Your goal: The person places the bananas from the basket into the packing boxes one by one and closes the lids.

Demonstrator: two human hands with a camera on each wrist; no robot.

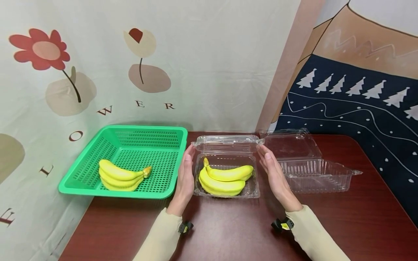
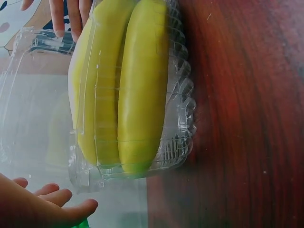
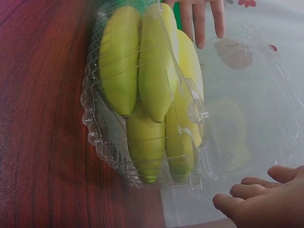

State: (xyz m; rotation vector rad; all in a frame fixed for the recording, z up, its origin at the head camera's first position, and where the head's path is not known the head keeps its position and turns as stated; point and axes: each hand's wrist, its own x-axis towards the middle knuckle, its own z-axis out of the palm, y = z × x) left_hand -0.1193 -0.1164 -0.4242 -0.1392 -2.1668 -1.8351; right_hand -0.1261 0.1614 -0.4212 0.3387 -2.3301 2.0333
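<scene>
A clear plastic clamshell box (image 1: 250, 191) stands on the table with its lid (image 1: 227, 144) raised at the back. Inside its base lies a bunch of yellow bananas (image 1: 225, 180), which fills much of the box in both wrist views. My left hand (image 1: 186, 176) is held upright along the left side, fingers straight, fingertips right at the lid's left corner. On the opposite side my right hand (image 1: 275, 176) mirrors it, its straight fingertips close to the lid's right corner. In the right wrist view, the right fingers (image 3: 251, 191) are spread below the box.
A green plastic basket (image 1: 119, 194) with another bunch of bananas (image 1: 122, 175) sits left of the box. To the right stands a second clear clamshell box (image 1: 316, 177), lid up. Behind the dark red wooden table (image 1: 225, 224) hangs a printed curtain (image 1: 215, 65).
</scene>
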